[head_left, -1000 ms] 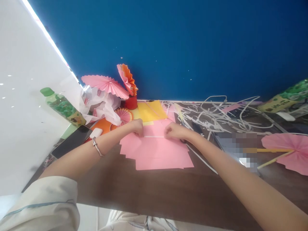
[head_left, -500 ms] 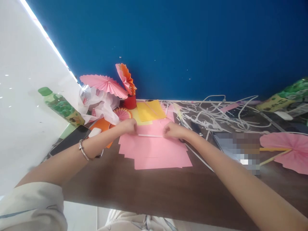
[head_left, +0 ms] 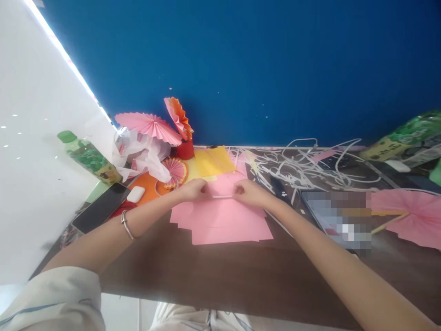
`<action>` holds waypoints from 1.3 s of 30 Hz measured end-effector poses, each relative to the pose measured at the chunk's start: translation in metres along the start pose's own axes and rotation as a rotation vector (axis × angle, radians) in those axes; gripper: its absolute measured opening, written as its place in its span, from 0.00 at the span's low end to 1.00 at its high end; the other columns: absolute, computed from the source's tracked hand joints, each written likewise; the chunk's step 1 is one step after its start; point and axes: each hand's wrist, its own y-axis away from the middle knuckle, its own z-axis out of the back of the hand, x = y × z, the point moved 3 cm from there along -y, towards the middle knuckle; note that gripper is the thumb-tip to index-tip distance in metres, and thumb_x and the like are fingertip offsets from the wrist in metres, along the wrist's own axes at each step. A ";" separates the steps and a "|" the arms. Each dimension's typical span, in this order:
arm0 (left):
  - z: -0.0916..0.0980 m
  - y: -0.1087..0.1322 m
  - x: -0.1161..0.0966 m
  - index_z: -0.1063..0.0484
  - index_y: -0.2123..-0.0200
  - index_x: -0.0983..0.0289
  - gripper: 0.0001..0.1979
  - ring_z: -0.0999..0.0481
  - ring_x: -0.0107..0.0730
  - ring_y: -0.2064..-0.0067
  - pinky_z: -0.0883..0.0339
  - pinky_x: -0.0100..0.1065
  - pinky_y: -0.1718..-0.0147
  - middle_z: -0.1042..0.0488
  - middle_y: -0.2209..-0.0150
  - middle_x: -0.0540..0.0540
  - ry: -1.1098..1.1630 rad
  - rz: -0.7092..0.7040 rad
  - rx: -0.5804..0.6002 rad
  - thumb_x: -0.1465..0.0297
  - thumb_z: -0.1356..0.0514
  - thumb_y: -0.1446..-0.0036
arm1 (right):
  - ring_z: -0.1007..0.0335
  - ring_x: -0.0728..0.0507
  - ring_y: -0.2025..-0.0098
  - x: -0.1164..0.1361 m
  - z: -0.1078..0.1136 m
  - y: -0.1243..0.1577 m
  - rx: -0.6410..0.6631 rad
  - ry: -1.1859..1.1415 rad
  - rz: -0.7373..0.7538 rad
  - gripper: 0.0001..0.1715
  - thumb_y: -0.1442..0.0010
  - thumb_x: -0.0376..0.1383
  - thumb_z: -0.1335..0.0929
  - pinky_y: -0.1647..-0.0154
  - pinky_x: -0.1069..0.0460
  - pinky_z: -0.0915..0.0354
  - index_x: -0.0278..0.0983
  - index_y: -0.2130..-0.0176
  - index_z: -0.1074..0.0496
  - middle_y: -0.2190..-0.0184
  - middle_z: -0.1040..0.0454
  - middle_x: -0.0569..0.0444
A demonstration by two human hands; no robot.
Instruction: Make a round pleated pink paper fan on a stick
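Head view: brown table (head_left: 213, 271), back edge against a blue wall (head_left: 220, 69), left end by a white wall (head_left: 31, 193). Pink sheets (head_left: 223, 225) piled midway between back and front edges. Over them, a thin white strip (head_left: 222, 196) between left hand (head_left: 197, 189) and right hand (head_left: 251, 192), fingers of both curled and pinching its ends. Fingertips tucked out of sight; touching the pink sheets or not, hard to tell. White tangle (head_left: 292, 172) by the back edge, too messy to count. Screen (head_left: 319, 216) toward the right edge, partly lost under blurry squares. Pink fan (head_left: 411, 214) beside it, cut off. Counted: two hands, two green bottles (head_left: 91, 156), four paper fans (head_left: 148, 126), one phone (head_left: 101, 209) near the left edge, one red pot (head_left: 186, 151) near the back edge.
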 end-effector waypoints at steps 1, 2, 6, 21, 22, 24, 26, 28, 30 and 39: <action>0.001 0.003 -0.001 0.30 0.71 0.66 0.10 0.29 0.29 0.71 0.42 0.26 0.77 0.26 0.71 0.53 0.024 -0.013 -0.028 0.65 0.41 0.54 | 0.32 0.47 0.68 0.001 0.002 0.003 -0.047 0.004 0.013 0.04 0.54 0.31 0.35 0.69 0.56 0.41 0.35 0.75 0.31 0.73 0.27 0.54; 0.001 0.007 -0.003 0.30 0.67 0.66 0.10 0.28 0.29 0.70 0.41 0.26 0.76 0.25 0.70 0.53 0.056 -0.019 -0.048 0.67 0.42 0.54 | 0.32 0.47 0.68 0.003 0.004 0.007 -0.087 0.007 0.018 0.04 0.53 0.32 0.36 0.68 0.55 0.41 0.35 0.75 0.31 0.72 0.27 0.54; -0.004 0.018 -0.010 0.32 0.56 0.66 0.17 0.27 0.29 0.67 0.38 0.26 0.71 0.24 0.66 0.53 0.138 -0.072 -0.052 0.74 0.44 0.52 | 0.32 0.47 0.67 0.008 0.009 0.020 -0.142 -0.011 0.024 0.06 0.49 0.34 0.36 0.66 0.54 0.41 0.36 0.74 0.30 0.71 0.26 0.54; -0.010 0.019 -0.019 0.30 0.67 0.67 0.10 0.27 0.30 0.66 0.37 0.27 0.72 0.26 0.65 0.55 0.215 -0.088 -0.031 0.76 0.43 0.56 | 0.31 0.45 0.69 0.021 0.007 0.031 -0.335 -0.013 0.102 0.04 0.50 0.30 0.35 0.67 0.53 0.38 0.36 0.75 0.31 0.72 0.26 0.52; -0.010 0.017 -0.020 0.30 0.65 0.67 0.12 0.27 0.31 0.65 0.36 0.27 0.71 0.26 0.63 0.56 0.227 -0.093 -0.022 0.76 0.43 0.57 | 0.30 0.45 0.69 0.022 0.007 0.032 -0.343 -0.018 0.099 0.04 0.50 0.30 0.35 0.67 0.52 0.38 0.36 0.75 0.31 0.72 0.26 0.52; -0.013 0.013 -0.025 0.29 0.63 0.67 0.13 0.27 0.31 0.64 0.36 0.27 0.70 0.26 0.62 0.56 0.229 -0.115 -0.030 0.74 0.43 0.55 | 0.30 0.45 0.69 0.023 0.008 0.032 -0.351 -0.032 0.091 0.04 0.50 0.30 0.35 0.67 0.52 0.37 0.36 0.75 0.31 0.73 0.26 0.52; -0.015 0.009 -0.030 0.28 0.64 0.67 0.11 0.28 0.30 0.66 0.38 0.27 0.71 0.25 0.65 0.56 0.216 -0.151 -0.059 0.71 0.44 0.52 | 0.30 0.45 0.69 0.024 0.008 0.031 -0.342 -0.059 0.084 0.04 0.50 0.31 0.35 0.67 0.52 0.36 0.36 0.76 0.31 0.73 0.26 0.53; -0.018 0.004 -0.034 0.27 0.69 0.68 0.09 0.29 0.28 0.70 0.40 0.27 0.73 0.25 0.70 0.54 0.209 -0.188 -0.090 0.72 0.46 0.50 | 0.29 0.45 0.69 0.024 0.008 0.030 -0.329 -0.093 0.075 0.04 0.51 0.30 0.34 0.66 0.51 0.35 0.36 0.76 0.30 0.74 0.25 0.53; -0.019 0.001 -0.034 0.27 0.74 0.68 0.09 0.31 0.25 0.74 0.41 0.26 0.75 0.27 0.75 0.52 0.215 -0.205 -0.113 0.75 0.48 0.50 | 0.29 0.45 0.69 0.022 0.009 0.029 -0.310 -0.139 0.062 0.04 0.52 0.30 0.34 0.65 0.51 0.35 0.36 0.75 0.29 0.73 0.25 0.53; -0.017 0.008 -0.025 0.27 0.72 0.69 0.08 0.35 0.21 0.79 0.43 0.25 0.80 0.30 0.79 0.51 0.494 -0.043 -0.047 0.71 0.43 0.51 | 0.28 0.44 0.66 0.020 0.025 0.038 -0.327 -0.457 -0.017 0.07 0.55 0.34 0.30 0.62 0.50 0.33 0.34 0.71 0.26 0.69 0.24 0.50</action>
